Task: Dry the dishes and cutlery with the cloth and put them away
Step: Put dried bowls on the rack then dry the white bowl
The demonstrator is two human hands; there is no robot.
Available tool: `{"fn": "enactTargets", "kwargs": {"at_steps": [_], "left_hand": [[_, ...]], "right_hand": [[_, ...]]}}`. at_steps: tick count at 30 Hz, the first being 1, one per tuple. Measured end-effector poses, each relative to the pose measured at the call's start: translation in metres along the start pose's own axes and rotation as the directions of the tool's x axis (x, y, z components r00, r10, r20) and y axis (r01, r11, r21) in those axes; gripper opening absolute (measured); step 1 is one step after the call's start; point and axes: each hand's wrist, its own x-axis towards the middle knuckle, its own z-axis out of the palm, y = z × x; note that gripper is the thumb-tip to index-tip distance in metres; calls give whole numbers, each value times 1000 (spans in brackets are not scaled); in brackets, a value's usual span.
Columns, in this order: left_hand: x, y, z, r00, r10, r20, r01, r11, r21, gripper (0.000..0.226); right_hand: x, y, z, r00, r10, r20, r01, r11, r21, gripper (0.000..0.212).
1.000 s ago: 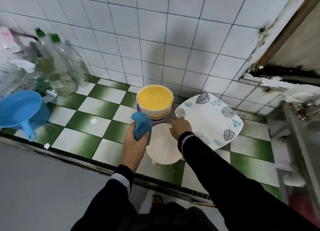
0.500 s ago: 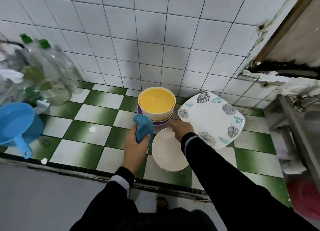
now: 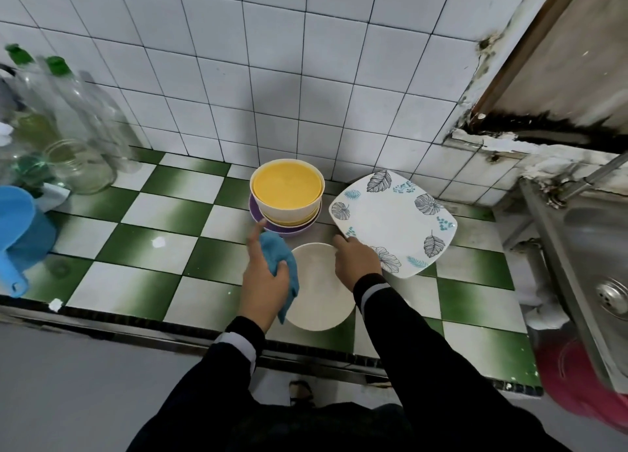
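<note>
drying the white plate [image 3: 319, 302], frame centre
my left hand [image 3: 263, 282] clamps the blue cloth [image 3: 277, 254]; right hand [image 3: 356, 261] curls its fingers at the plate's rim, grip unclear. i'd tilt it, wipe both faces.

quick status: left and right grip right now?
Left grip: closed, fingers curled round the blue cloth.
Right grip: on the far rim of the white plate; fingers hidden, cannot tell if it holds it.
</note>
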Motion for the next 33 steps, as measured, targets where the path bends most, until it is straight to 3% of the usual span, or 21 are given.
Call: {"fn": "enactTargets", "kwargs": {"at_steps": [3,7,11,15,18,22,25,27,29,33], "left_hand": [[1,-6,16,994,50,95,-62,989,132,54],[-4,-15,30,976,192,105,-212,949,233,33],[-6,-23,44,942,245,229,-321,858,402,30],[-8,-24,59,885,122,448,-370,770,521,44],[-6,-25,70,843,36,537,-420,666,616,55],[-1,-28,78,805,-1,593,-483,577,658,45],[3,-30,79,789,26,614,-511,583,631,36],[6,-32,79,784,48,619,-523,589,617,34],[7,-35,78,787,72,612,-533,577,618,33],[5,-36,74,793,129,595,-564,522,640,31]], "right_hand": [[-13,6,0,999,45,-29,-42,995,92,24],[-31,12,3,979,201,-14,-188,935,301,18],[-42,12,14,928,358,101,-350,750,561,10],[-51,13,26,887,409,214,-439,605,664,12],[-51,17,29,880,410,241,-454,574,681,12],[-51,21,34,862,403,308,-485,477,733,14],[-51,24,39,841,339,421,-496,173,851,12],[-52,28,40,835,298,463,-495,41,868,3],[-53,32,41,833,262,488,-506,2,862,19],[-57,35,46,849,192,493,-507,29,862,41]]}}
